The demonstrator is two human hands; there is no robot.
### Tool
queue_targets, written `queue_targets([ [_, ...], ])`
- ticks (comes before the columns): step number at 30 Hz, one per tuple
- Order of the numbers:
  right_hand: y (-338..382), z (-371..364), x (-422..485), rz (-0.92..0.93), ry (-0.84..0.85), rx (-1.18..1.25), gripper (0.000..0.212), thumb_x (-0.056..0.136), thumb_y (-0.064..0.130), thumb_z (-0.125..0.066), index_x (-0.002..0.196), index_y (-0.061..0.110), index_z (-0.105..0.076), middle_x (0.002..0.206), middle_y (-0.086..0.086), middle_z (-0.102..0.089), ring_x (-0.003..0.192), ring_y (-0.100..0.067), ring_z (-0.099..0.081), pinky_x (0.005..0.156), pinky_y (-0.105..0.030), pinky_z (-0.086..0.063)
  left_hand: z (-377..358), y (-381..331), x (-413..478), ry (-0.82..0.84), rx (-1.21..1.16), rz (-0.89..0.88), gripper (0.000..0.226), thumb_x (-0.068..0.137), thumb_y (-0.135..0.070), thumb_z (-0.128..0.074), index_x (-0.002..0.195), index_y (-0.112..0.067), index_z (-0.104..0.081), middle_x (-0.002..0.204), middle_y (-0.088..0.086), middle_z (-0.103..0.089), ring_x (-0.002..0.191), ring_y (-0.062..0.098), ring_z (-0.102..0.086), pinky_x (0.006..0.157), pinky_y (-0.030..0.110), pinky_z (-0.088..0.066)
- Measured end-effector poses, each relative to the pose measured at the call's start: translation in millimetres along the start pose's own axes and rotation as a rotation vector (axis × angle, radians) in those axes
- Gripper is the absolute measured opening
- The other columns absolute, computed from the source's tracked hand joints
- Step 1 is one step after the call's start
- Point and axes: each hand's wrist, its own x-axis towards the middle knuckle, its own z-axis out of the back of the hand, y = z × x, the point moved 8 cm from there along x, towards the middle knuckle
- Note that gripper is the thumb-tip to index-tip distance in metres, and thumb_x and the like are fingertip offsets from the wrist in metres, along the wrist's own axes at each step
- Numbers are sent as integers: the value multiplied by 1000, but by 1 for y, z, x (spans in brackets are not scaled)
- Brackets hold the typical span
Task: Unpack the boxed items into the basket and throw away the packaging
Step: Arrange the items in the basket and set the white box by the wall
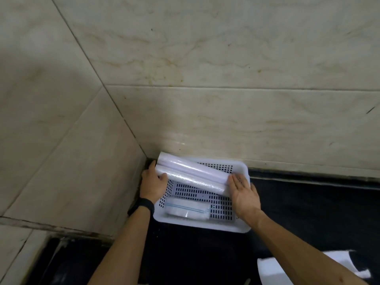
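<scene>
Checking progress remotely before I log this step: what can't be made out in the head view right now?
- White packaging, head view: cut off by the bottom edge and blurred; what it is stays unclear.
- Rolls: their ends are covered by the left hand and right hand; labels are unreadable.
- Zip bag in the basket: contents too blurred to identify.

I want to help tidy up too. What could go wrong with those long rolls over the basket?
The two rolls look longer than the white basket is wide: their far end sticks out past the corner, so they may rest on the rim and roll off. The left hand and right hand only press on the ends, so one could slip. Pushed down, they might squash the zip bag below.
</scene>
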Motion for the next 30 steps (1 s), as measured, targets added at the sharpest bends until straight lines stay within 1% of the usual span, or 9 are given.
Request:
queue_targets([
  [2,0,5,0,24,28,43,82,93,16,-54,158,16,-4,168,-2,-6,154,-20,6,123,-52,-8,-2,-3,-18,-26,-70,-2,50,95,-19,-58,142,-19,-43,139,12,-51,123,28,-52,105,49,-44],
  [4,2,12,-4,65,44,63,84,88,9,-58,157,18,-10,168,-2,-8,154,-22,4,123,-53,-7,-3,-7,-46,-54,-135,-24,43,92,-17,-61,134,-22,-50,131,7,-56,121,23,-52,106,48,-44],
  [7,5,29,-18,118,32,106,75,91,14,-57,156,24,-19,166,-1,-16,154,-22,-5,124,-49,-8,-7,-3,-95,-66,-177,-54,32,91,-12,-61,120,-25,-55,114,-7,-62,104,5,-59,103,41,-48],
  [9,11,41,-38,193,2,131,67,96,24,-53,156,23,-24,166,-1,-20,154,-22,-9,125,-44,-10,-11,4,-129,-45,-149,-35,39,93,-15,-61,131,-20,-55,124,-4,-59,110,11,-58,104,36,-46],
  [11,20,52,-70,306,-42,236,60,99,29,-54,155,21,-33,164,-3,-27,153,-23,-15,125,-36,-14,-11,11,-163,-62,-74,-7,47,93,-20,-64,138,-22,-51,132,-2,-53,122,17,-52,104,26,-39],
  [15,40,67,-150,459,-44,530,49,98,31,-58,146,26,-49,157,7,-37,150,-15,-21,119,-24,-17,-7,30,-231,-162,62,107,64,89,-31,-68,147,-21,-42,144,7,-47,132,21,-43,110,28,-33],
  [21,67,47,-243,711,83,448,45,98,41,-55,142,36,-53,155,16,-37,148,-1,-13,119,-21,-15,-27,74,-347,-270,-31,355,58,88,-38,-67,142,-25,-48,140,2,-51,129,19,-48,109,31,-40],
  [27,115,24,-282,919,173,312,43,99,39,-54,141,32,-54,153,11,-43,149,-13,-23,117,-18,-11,-21,120,-427,-355,30,535,54,91,-40,-61,141,-22,-51,145,6,-48,135,23,-42,114,33,-34],
  [30,143,10,-286,962,219,246,46,99,43,-52,144,33,-51,156,10,-40,149,-12,-20,120,-22,-12,-8,146,-451,-381,72,618,54,93,-43,-57,143,-26,-47,149,4,-42,139,24,-35,115,35,-32],
])
